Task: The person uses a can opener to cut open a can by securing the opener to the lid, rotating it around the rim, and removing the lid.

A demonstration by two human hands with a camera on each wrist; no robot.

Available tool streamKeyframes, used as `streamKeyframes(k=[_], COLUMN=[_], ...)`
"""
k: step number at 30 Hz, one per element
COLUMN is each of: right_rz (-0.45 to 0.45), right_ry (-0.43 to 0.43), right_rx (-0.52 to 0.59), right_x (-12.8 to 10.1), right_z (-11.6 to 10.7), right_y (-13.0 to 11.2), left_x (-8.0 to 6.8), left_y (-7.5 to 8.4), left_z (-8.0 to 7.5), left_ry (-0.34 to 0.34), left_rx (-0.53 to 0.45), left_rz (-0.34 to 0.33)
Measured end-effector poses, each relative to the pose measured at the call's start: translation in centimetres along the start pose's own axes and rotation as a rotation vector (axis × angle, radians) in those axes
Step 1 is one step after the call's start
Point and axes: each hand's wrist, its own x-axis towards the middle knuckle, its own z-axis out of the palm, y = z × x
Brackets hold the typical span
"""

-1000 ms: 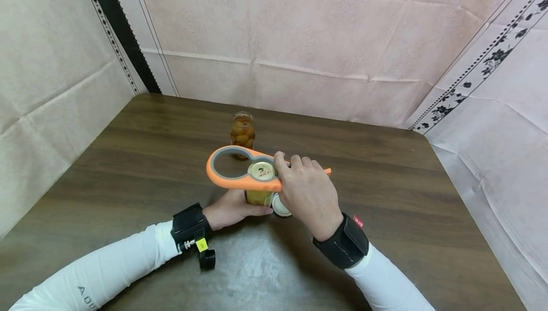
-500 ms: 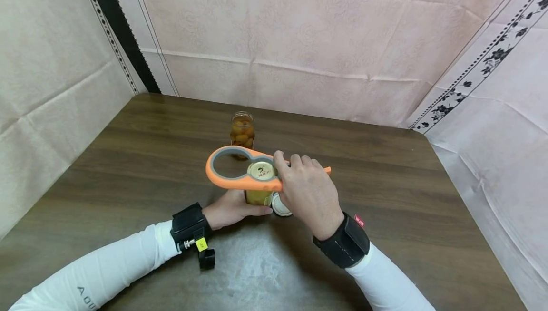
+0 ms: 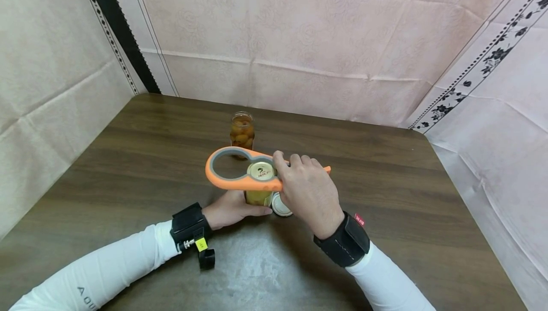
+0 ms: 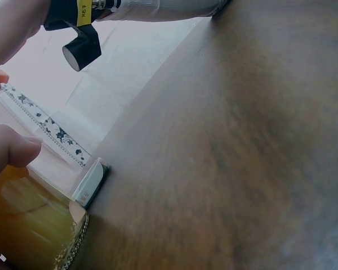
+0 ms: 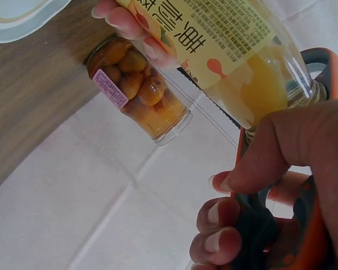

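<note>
My left hand (image 3: 231, 209) holds a glass jar (image 3: 258, 198) of yellow contents low on its side, the thumb across the front. Its printed label (image 5: 225, 42) shows in the right wrist view. Around the jar's pale lid (image 3: 262, 171) lies an orange and grey jar opener (image 3: 239, 184), the lid sitting in one of its rounded openings. The opener's handles are gripped by my right hand (image 3: 309, 194), whose fingers curl round them in the right wrist view. The palm hides part of the opener. Most of the left fingers are behind the jar in the head view.
A second glass jar (image 3: 242, 131), without a lid and filled with brown round fruit, stands behind the opener. A white lid (image 3: 281, 205) lies on the wooden table (image 3: 385, 206), right beside the held jar. Light cloth hangs around the table's back and sides.
</note>
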Motion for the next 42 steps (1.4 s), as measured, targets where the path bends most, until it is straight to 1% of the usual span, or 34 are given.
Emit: streamKeyframes(k=[13, 21, 27, 38, 42], right_rz=[-0.017, -0.02, -0.024, -0.03, -0.031], right_ry=[0.017, 0.02, 0.026, -0.002, 0.002], right_rx=[-0.01, -0.017, -0.023, 0.015, 0.021], right_x=[0.03, 0.0, 0.0, 0.06, 0.06], right_z=[0.12, 0.15, 0.19, 0.18, 0.2], right_y=[0.13, 0.15, 0.18, 0.28, 0.34], left_x=[0.0, 0.0, 0.05, -0.03, 0.0], left_y=[0.04, 0.02, 0.05, -0.03, -0.14], left_z=[0.02, 0.01, -0.05, -0.17, -0.27], left_ry=[-0.003, -0.019, -0.028, -0.04, -0.05], left_rx=[0.025, 0.015, 0.043, 0.073, 0.079], left_rz=[0.02, 0.009, 0.026, 0.039, 0.052])
